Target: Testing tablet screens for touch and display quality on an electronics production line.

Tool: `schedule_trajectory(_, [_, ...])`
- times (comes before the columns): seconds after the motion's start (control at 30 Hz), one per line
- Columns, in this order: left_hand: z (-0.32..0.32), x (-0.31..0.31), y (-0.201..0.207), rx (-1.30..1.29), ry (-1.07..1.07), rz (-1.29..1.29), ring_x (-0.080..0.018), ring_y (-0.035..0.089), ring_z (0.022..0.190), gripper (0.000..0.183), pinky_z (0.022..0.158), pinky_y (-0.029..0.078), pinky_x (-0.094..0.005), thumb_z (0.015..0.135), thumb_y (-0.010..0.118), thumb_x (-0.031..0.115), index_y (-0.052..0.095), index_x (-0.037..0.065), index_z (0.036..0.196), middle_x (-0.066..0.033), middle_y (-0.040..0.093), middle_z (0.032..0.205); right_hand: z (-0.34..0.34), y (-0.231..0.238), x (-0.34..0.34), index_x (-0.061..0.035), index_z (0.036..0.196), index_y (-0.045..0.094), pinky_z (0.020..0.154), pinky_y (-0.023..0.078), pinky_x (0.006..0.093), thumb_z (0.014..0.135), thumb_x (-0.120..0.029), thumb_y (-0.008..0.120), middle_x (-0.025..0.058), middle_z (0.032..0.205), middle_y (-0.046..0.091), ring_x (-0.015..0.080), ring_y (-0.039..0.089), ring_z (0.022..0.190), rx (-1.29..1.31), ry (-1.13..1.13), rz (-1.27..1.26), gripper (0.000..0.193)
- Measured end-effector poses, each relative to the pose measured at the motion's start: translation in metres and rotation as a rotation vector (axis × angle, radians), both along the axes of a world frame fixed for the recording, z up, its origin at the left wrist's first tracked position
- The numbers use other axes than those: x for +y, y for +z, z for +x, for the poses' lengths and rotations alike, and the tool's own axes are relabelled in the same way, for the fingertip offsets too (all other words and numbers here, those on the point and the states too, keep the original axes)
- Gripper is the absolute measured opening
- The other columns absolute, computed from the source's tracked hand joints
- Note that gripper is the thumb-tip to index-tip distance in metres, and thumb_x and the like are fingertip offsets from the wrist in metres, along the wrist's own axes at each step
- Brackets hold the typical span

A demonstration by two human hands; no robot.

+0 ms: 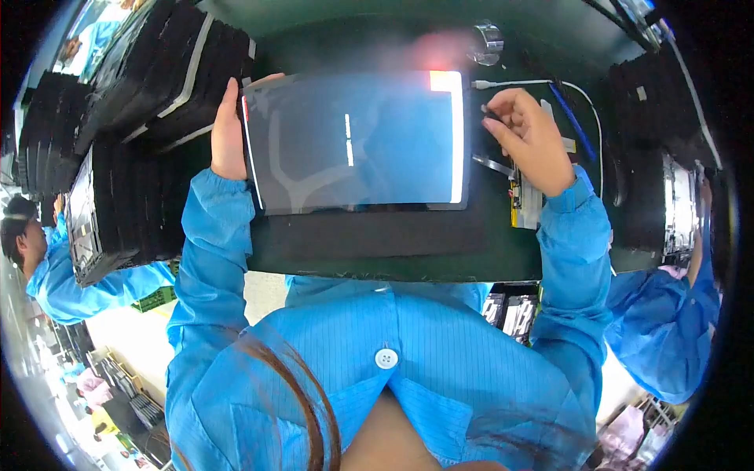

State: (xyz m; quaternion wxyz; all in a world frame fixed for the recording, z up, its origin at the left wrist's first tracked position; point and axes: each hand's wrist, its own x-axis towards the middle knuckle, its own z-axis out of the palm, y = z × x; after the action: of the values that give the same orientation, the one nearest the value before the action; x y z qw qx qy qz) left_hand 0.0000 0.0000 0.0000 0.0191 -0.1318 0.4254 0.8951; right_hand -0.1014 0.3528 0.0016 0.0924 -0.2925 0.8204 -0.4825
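Observation:
A tablet-like screen panel (353, 141) with a dark frame lies in front of me. It is lit, with a white strip along its right side and small marks in the middle. My left hand (228, 141) grips its left edge, thumb along the side and fingers partly hidden behind it. Just off the right edge, my right hand (528, 137) pinches a small dark piece (492, 115), too small to name. Near that hand are a white cable (510, 83) with its plug end by the panel, a silver tweezer-like tool (493, 165) and a yellow-and-silver battery-like part (525, 206).
Tall stacks of black trays (126, 78) crowd the left side; another dark stack (640, 141) stands at right. A roll of clear tape (488, 45) and a blue stick (563, 108) are on the green mat (377, 267). People in blue sleeves sit on both sides.

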Motion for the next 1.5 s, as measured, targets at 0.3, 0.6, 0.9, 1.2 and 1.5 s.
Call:
schedule_trajectory(0.3, [-0.001, 0.009, 0.003, 0.004, 0.05, -0.062, -0.0236, 0.055, 0.098, 0.056, 0.088, 0.043, -0.034, 0.094, 0.025, 0.044, 0.046, -0.001, 0.12, -0.0127, 0.056, 0.112, 0.004, 0.014, 0.004, 0.0022, 0.086, 0.061, 0.058, 0.042, 0.0247, 0.083, -0.014, 0.058, 0.0051, 0.068, 0.058, 0.0095, 0.051, 0.062, -0.146, 0.109, 0.056, 0.017])
schedule_trajectory(0.6, [0.0, 0.003, 0.0, 0.048, 0.03, -0.091, -0.0237, 0.055, 0.098, 0.056, 0.088, 0.042, -0.0339, 0.094, 0.023, 0.043, 0.046, -0.002, 0.118, -0.0125, 0.057, 0.11, 0.004, 0.015, -0.002, 0.0019, 0.085, 0.061, 0.057, 0.042, 0.0253, 0.084, -0.015, 0.057, 0.0061, 0.068, 0.058, 0.0108, 0.052, 0.062, -0.187, 0.181, 0.092, 0.017])
schedule_trajectory(0.9, [-0.001, 0.002, -0.002, 0.046, -0.007, -0.035, -0.024, 0.054, 0.099, 0.058, 0.089, 0.042, -0.0348, 0.094, 0.024, 0.045, 0.045, -0.002, 0.119, -0.0123, 0.056, 0.111, 0.0, 0.009, -0.001, 0.0009, 0.085, 0.062, 0.062, 0.046, 0.0263, 0.081, -0.012, 0.059, 0.0085, 0.074, 0.061, 0.0142, 0.058, 0.069, -0.251, 0.212, 0.051, 0.014])
schedule_trajectory(1.2, [-0.006, 0.001, -0.005, -0.03, 0.028, -0.048, -0.0253, 0.054, 0.1, 0.055, 0.09, 0.042, -0.0359, 0.094, 0.024, 0.043, 0.047, -0.001, 0.119, -0.0134, 0.057, 0.111, -0.029, -0.007, 0.162, -0.0005, 0.102, 0.06, 0.091, 0.04, 0.0354, 0.086, -0.013, 0.051, 0.014, 0.107, 0.059, 0.0289, 0.053, 0.104, 0.838, -0.409, 0.665, 0.022])
schedule_trajectory(1.5, [-0.004, -0.006, -0.013, 0.073, -0.016, -0.101, -0.0236, 0.054, 0.101, 0.056, 0.092, 0.041, -0.0345, 0.094, 0.023, 0.043, 0.045, 0.0, 0.122, -0.0131, 0.055, 0.115, -0.032, -0.035, 0.191, -0.0024, 0.118, 0.051, 0.099, 0.034, 0.035, 0.09, -0.014, 0.046, 0.0141, 0.124, 0.049, 0.028, 0.045, 0.116, 0.729, -0.447, 0.806, 0.031])
